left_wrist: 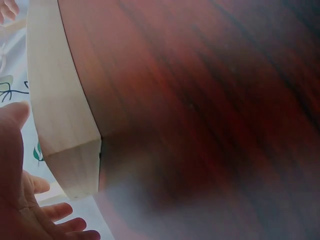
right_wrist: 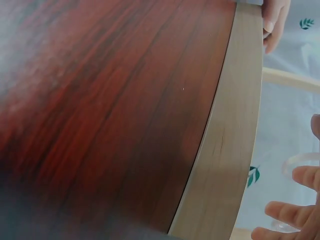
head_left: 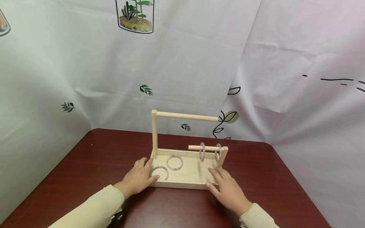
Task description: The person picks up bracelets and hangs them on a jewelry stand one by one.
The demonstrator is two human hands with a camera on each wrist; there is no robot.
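Observation:
A pale wooden jewelry stand has a shallow tray with a tall left post carrying an upper rod. From a short right post a lower rod points left. Two translucent bangles hang on it, one mid-rod, one beside the post. Two more lie in the tray: one bangle flat, another bangle at the front left. My left hand rests on the tray's left end, thumb over the front wall. My right hand touches the front right corner, fingers extended.
The stand sits on a dark red wooden table. White cloth printed with leaves and a plant jar surrounds the table at the back and sides. The table's wood grain fills much of both wrist views.

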